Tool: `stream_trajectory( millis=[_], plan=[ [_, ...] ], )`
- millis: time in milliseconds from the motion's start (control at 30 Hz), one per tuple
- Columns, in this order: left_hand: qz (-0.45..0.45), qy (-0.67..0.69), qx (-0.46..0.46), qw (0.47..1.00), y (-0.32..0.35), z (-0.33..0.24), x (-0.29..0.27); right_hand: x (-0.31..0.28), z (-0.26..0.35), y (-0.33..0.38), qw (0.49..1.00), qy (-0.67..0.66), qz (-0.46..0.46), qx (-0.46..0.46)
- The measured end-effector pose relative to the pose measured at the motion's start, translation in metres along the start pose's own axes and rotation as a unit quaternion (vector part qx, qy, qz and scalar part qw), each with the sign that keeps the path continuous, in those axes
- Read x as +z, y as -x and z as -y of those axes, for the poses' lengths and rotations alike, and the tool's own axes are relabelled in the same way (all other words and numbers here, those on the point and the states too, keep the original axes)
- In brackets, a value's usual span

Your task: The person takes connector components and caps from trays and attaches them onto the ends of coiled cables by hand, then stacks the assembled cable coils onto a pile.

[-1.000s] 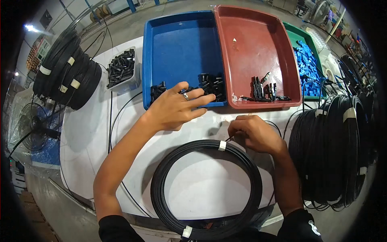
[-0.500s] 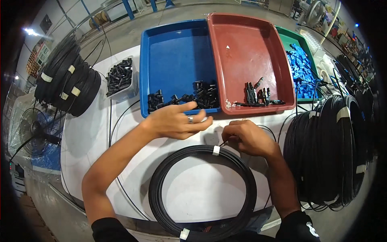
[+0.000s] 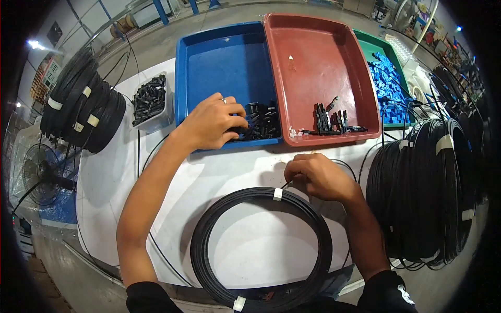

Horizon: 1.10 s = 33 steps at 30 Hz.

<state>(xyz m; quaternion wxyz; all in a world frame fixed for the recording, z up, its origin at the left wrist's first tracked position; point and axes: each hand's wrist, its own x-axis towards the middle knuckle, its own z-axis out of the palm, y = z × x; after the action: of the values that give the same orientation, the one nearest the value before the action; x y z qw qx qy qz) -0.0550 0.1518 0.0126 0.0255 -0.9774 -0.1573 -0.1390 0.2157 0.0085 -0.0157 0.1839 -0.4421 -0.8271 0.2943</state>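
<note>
My left hand [image 3: 214, 124] is over the near edge of the blue tray [image 3: 229, 62], its fingers curled down among small black plastic connector parts [image 3: 263, 120]. What lies between those fingertips is hidden. Beyond the far edge of a black cable coil [image 3: 201, 229], my right hand [image 3: 319, 176] pinches the end of a thin black cable [image 3: 286, 184]. White tape [image 3: 278, 194] binds this coil, which lies at the front of the white table [image 3: 172, 208] and overhangs its near edge.
A red tray [image 3: 318, 68] holds black parts and small white bits. To its right stands a green tray [image 3: 360, 39] of blue pieces [image 3: 386, 86]. A clear tub [image 3: 166, 112] of black parts stands left. Large cable coils flank the table, at left [image 3: 83, 112] and right [image 3: 417, 198].
My left hand has moved left and away from me, from in front of the blue tray into its black parts, and its fingers have curled. My right hand stays about where it was.
</note>
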Motion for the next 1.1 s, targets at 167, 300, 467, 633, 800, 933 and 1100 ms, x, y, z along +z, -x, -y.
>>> stream_trajectory(
  millis=[167, 300, 467, 633, 800, 933, 1100],
  plan=[
    [0.006, -0.001, -0.004, 1.000, 0.003, 0.007, 0.002, 0.001, 0.001, -0.001, 1.000, 0.003, 0.001, 0.002],
    [0.019, -0.043, -0.034, 0.998, 0.008, 0.010, -0.004, 0.002, -0.003, -0.001, 1.000, 0.008, -0.006, -0.017],
    [-0.010, -0.036, -0.028, 0.999, 0.011, 0.005, -0.001, 0.000, 0.000, -0.002, 1.000, 0.010, 0.008, 0.009],
    [-0.005, -0.033, 0.032, 0.999, 0.007, 0.010, 0.003, -0.002, 0.004, -0.001, 1.000, 0.011, 0.011, 0.018],
    [0.029, -0.043, 0.055, 0.997, 0.010, 0.015, -0.002, 0.001, 0.000, -0.001, 1.000, 0.007, 0.003, -0.006],
    [-0.072, 0.066, -0.050, 0.994, 0.018, -0.002, -0.010, 0.006, -0.001, -0.001, 0.999, 0.003, -0.031, -0.019],
    [-0.190, 0.317, -0.223, 0.902, 0.017, -0.061, -0.004, -0.003, 0.005, -0.002, 0.974, -0.034, -0.218, -0.048]
  ],
)
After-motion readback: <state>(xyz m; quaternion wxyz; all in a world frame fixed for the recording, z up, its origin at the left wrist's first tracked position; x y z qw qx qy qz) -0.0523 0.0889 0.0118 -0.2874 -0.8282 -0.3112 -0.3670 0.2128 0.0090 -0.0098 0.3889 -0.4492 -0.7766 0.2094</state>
